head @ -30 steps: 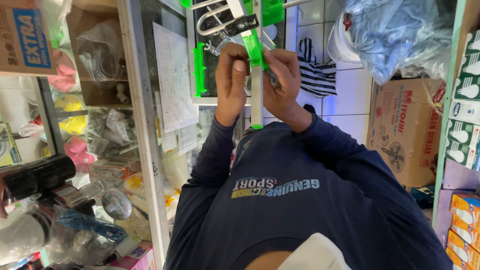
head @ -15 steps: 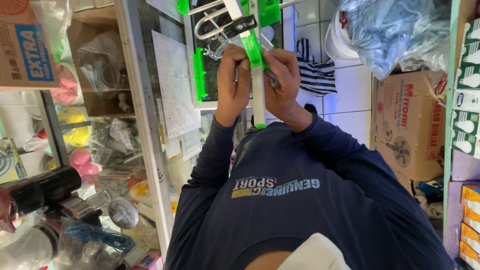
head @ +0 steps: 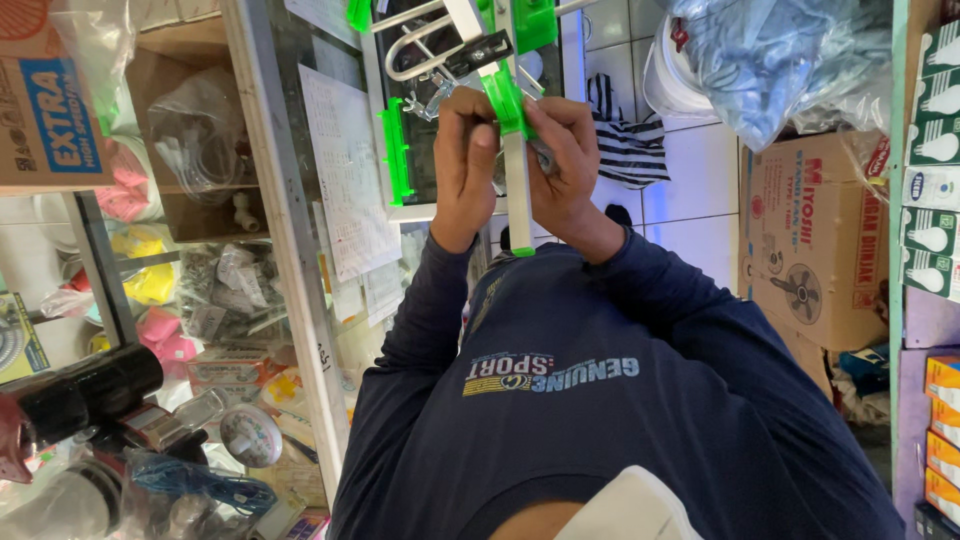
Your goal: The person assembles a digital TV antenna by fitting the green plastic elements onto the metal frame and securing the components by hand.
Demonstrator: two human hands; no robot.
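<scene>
**Dark sleeves, printed chest**

The person wears a navy long-sleeved shirt (head: 600,420) with a small chest print in pale blue, white and yellow. Its sleeves reach both wrists. The left hand (head: 466,150) and right hand (head: 562,160) are bare.

The bar (head: 517,190) looks like smooth white metal with shiny green plastic clips (head: 507,98). Beside the bar, the sleeves (head: 430,310) are soft dark cloth. The box (head: 815,235) is matt brown cardboard. Above the box, the bag (head: 770,60) is shiny clear plastic.
</scene>
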